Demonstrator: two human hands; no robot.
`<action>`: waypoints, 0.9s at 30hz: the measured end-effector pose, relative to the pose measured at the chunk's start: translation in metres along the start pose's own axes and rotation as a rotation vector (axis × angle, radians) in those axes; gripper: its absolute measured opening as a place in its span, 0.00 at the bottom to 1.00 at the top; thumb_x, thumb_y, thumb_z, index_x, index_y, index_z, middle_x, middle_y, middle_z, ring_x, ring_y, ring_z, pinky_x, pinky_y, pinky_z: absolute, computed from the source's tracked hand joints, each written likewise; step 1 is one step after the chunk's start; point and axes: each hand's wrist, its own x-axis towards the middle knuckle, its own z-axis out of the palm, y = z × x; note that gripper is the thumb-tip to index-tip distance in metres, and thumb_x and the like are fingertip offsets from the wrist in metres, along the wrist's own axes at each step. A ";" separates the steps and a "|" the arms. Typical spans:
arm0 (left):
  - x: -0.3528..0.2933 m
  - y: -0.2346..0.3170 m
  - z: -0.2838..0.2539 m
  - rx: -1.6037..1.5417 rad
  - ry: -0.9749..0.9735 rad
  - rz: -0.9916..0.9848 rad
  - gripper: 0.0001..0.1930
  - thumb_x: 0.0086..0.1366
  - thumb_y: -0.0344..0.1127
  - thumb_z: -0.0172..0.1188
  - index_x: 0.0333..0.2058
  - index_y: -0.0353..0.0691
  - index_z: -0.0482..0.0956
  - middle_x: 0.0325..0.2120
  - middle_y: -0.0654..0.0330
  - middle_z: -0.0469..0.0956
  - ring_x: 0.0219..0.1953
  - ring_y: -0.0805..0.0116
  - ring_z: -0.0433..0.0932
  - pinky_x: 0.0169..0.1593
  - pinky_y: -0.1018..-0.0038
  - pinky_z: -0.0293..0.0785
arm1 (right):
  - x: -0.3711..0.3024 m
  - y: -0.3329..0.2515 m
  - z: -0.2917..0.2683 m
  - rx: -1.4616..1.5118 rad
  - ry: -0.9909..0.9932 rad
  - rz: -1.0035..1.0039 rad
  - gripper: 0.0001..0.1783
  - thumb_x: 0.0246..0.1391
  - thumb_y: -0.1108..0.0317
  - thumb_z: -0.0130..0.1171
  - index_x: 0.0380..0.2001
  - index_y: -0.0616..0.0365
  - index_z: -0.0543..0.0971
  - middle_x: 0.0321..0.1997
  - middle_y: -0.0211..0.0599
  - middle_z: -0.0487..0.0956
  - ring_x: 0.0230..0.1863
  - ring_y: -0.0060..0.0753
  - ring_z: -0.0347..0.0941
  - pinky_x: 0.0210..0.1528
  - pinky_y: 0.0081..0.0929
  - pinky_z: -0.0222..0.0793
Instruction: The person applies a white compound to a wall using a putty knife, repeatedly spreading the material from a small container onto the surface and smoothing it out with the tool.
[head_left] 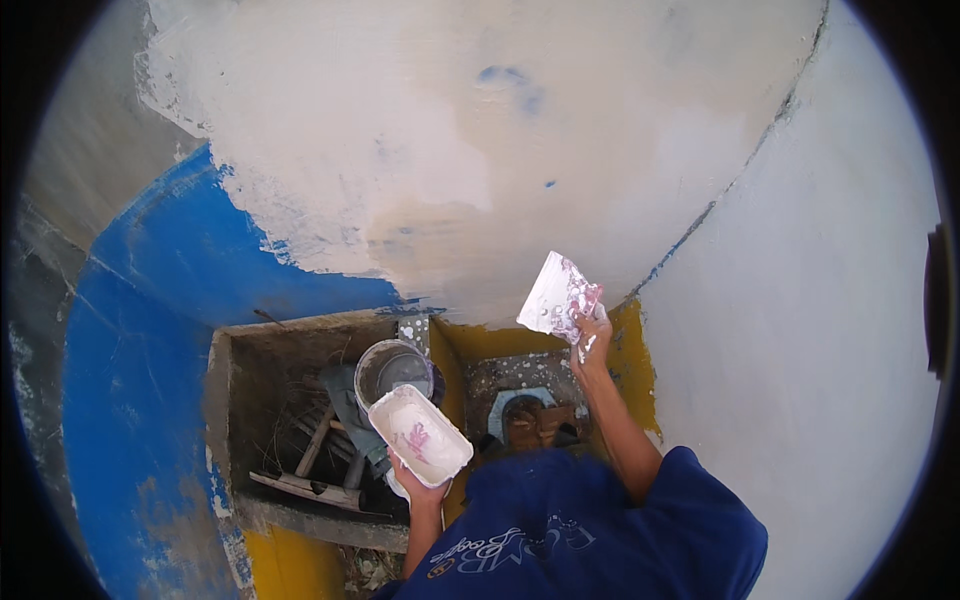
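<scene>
At left, beside a concrete bin (pixel 219 400) with wood scraps (pixel 313 440) and overlapping a grey bucket (pixel 388 360) in view, the left hand (pixel 424 488) grips a white tray (pixel 388 414) by its near end; tipping could spill the pale paste. Farther right, the right hand (pixel 594 338) clasps a paste-smeared flat tool (pixel 546 297) near the pale wall (pixel 560 200), where a thick load might drip.

A rough concrete trough (pixel 320 524) holds loose wooden pieces (pixel 314 443).
</scene>
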 end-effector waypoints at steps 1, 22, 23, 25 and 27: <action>0.000 0.000 0.002 -0.070 0.075 -0.037 0.31 0.69 0.61 0.41 0.64 0.50 0.64 0.60 0.57 0.69 0.59 0.50 0.70 0.61 0.45 0.65 | -0.001 -0.003 -0.003 0.102 -0.097 0.130 0.25 0.49 0.84 0.56 0.53 0.65 0.68 0.45 0.38 0.76 0.43 0.31 0.76 0.50 0.31 0.73; 0.020 -0.007 0.002 -0.176 -0.018 -0.102 0.35 0.68 0.63 0.44 0.66 0.49 0.60 0.63 0.56 0.66 0.62 0.47 0.66 0.64 0.44 0.60 | 0.043 -0.012 0.182 -0.942 0.445 -0.800 0.20 0.57 0.77 0.56 0.53 0.70 0.73 0.53 0.53 0.67 0.51 0.47 0.67 0.46 0.40 0.69; 0.015 -0.005 -0.001 -0.185 -0.001 -0.083 0.35 0.68 0.63 0.44 0.66 0.49 0.60 0.63 0.56 0.66 0.62 0.47 0.67 0.64 0.44 0.61 | 0.043 -0.005 0.194 -0.947 0.431 -0.719 0.25 0.54 0.77 0.58 0.56 0.69 0.71 0.55 0.55 0.65 0.55 0.54 0.65 0.49 0.44 0.69; 0.016 -0.001 -0.007 -0.161 -0.033 -0.074 0.35 0.68 0.64 0.44 0.66 0.49 0.60 0.63 0.56 0.66 0.62 0.48 0.67 0.64 0.44 0.61 | 0.057 0.012 0.211 -0.938 0.467 -0.755 0.27 0.52 0.76 0.60 0.57 0.68 0.71 0.55 0.54 0.65 0.56 0.54 0.64 0.51 0.44 0.68; 0.016 0.008 -0.013 -0.143 -0.057 -0.045 0.35 0.68 0.64 0.43 0.66 0.50 0.60 0.63 0.56 0.66 0.62 0.48 0.67 0.64 0.44 0.61 | 0.059 0.019 0.224 -0.840 0.421 -0.713 0.33 0.47 0.74 0.65 0.59 0.68 0.70 0.57 0.54 0.65 0.59 0.57 0.64 0.56 0.45 0.66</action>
